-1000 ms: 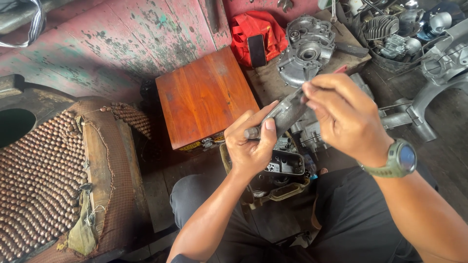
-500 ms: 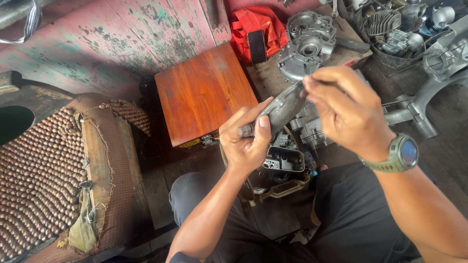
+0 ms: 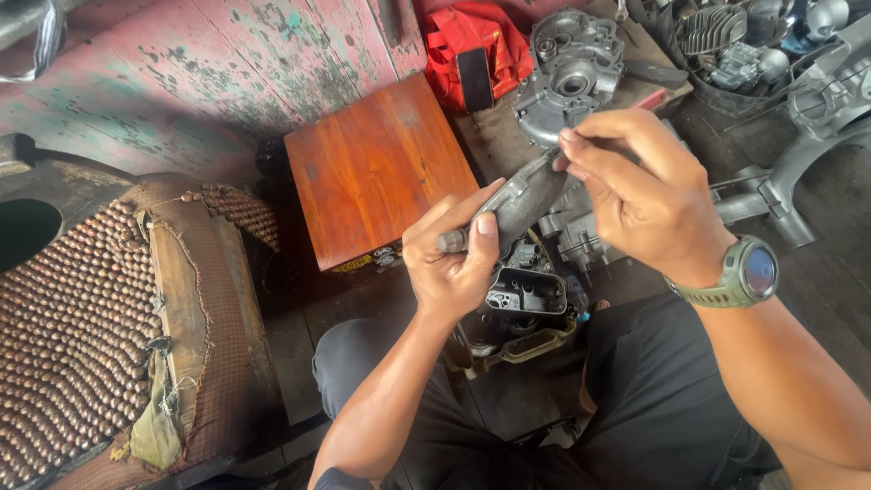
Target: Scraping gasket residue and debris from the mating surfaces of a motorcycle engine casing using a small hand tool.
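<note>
**Operator:** What do I hold?

**Manual:** One grey metal part [image 3: 526,201], elongated, dull and grimy, raised above your lap, in front of the wooden box [image 3: 376,172].

**Operator:** Count?

**Manual:** One part, two hands, one green wristwatch [image 3: 748,272], one engine casing [image 3: 570,68] beyond.

**Operator:** Hand pose?

**Manual:** Your left hand [image 3: 454,254] is closed around the lower end, thumb on top. Your right hand [image 3: 640,195] pinches the upper end with curled fingertips.

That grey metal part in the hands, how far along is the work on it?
Done: the grey metal part is off the floor, apart from the engine casing. In hand: the left hand grips its lower end; the right hand pinches its top. Left: the dark opened assembly sits below, between the knees, untouched.
</note>
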